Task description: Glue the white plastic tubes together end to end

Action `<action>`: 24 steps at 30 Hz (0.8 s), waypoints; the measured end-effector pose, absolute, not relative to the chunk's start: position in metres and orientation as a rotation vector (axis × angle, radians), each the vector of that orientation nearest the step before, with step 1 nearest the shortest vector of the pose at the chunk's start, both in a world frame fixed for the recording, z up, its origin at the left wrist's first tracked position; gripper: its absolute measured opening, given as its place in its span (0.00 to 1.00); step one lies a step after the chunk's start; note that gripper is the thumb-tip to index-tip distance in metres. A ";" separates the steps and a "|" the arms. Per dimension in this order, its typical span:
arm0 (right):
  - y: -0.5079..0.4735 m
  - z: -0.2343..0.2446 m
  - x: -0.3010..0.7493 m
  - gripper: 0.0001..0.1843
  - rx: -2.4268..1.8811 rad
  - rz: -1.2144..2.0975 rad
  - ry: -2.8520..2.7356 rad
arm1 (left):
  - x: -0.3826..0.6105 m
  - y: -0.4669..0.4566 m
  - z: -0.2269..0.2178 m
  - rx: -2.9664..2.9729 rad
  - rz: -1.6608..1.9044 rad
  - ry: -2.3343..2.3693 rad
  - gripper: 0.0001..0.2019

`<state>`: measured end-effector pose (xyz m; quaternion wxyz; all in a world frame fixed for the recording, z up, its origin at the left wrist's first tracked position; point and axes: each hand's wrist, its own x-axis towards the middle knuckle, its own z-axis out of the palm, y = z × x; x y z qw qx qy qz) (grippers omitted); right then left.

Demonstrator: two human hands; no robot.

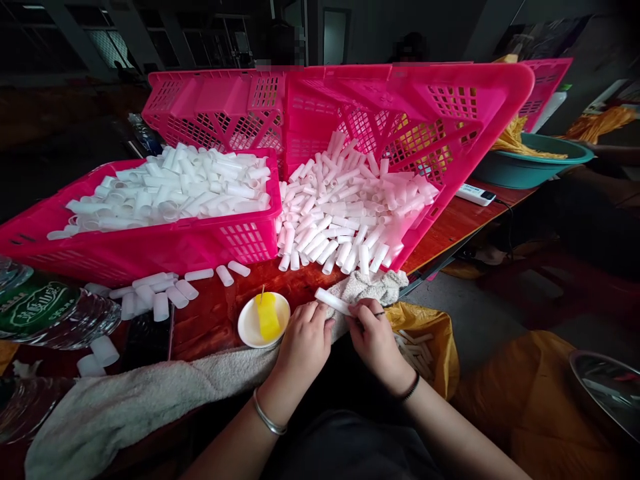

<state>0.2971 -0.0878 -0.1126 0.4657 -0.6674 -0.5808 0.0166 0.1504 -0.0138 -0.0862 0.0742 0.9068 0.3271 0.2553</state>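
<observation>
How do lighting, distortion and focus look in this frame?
All in the head view: dim background, bright heaped white tubes; the green-labelled bottle at the left edge looks stretched, with glints; pixelated blocks near the top; held tube reasonably sharp.

Left hand [306, 331], right hand [373, 333], white tube [332, 301] held between

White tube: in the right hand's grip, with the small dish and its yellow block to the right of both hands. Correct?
Wrong side: in the head view, the small dish and its yellow block are to the left of both the left hand and right hand. The white tube is in the right hand's grip, as stated.
</observation>
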 end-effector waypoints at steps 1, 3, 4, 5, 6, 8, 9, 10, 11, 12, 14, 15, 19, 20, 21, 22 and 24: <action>-0.089 -0.113 0.298 0.06 -1.621 -0.008 -1.456 | 0.151 -0.014 -0.085 2.714 0.765 0.989 0.12; -0.090 -0.114 0.301 0.05 -1.612 -0.043 -1.482 | 0.151 -0.015 -0.084 2.704 0.760 0.998 0.09; -0.088 -0.115 0.302 0.05 -1.619 -0.042 -1.483 | 0.151 -0.016 -0.083 2.702 0.757 1.005 0.07; -0.085 -0.115 0.303 0.05 -1.631 -0.044 -1.479 | 0.151 -0.016 -0.083 2.704 0.753 1.016 0.05; -0.082 -0.115 0.303 0.06 -1.646 -0.046 -1.466 | 0.152 -0.016 -0.082 2.708 0.750 1.031 0.03; -0.074 -0.113 0.305 0.08 -1.671 -0.035 -1.445 | 0.152 -0.016 -0.081 2.726 0.734 1.058 0.01; -0.072 -0.110 0.307 0.09 -1.673 -0.012 -1.449 | 0.152 -0.017 -0.080 2.740 0.715 1.067 0.02; -0.072 -0.106 0.309 0.09 -1.669 0.024 -1.462 | 0.152 -0.017 -0.079 2.757 0.687 1.069 0.02; -0.075 -0.101 0.313 0.10 -1.660 0.075 -1.480 | 0.152 -0.018 -0.078 2.774 0.654 1.068 0.02; -0.082 -0.095 0.319 0.10 -1.650 0.132 -1.488 | 0.151 -0.019 -0.077 2.790 0.617 1.066 0.02; -0.105 -0.084 0.339 0.13 -1.648 0.239 -1.432 | 0.149 -0.023 -0.072 2.811 0.559 1.046 0.02; -0.120 -0.080 0.354 0.14 -1.664 0.288 -1.373 | 0.146 -0.026 -0.069 2.817 0.541 1.012 0.05; -0.179 -0.088 0.420 0.18 -1.947 0.482 -1.208 | 0.120 -0.044 -0.052 2.810 0.550 0.727 0.06; -0.186 -0.094 0.432 0.19 -2.107 0.434 -1.215 | 0.110 -0.049 -0.047 2.794 0.584 0.669 0.05; -0.188 -0.099 0.440 0.21 -2.225 0.326 -1.222 | 0.098 -0.053 -0.043 2.772 0.637 0.646 0.04; -0.185 -0.102 0.443 0.22 -2.286 0.215 -1.245 | 0.086 -0.054 -0.038 2.746 0.703 0.657 0.05; -0.163 -0.099 0.435 0.22 -2.225 0.034 -1.315 | 0.059 -0.047 -0.030 2.695 0.848 0.771 0.06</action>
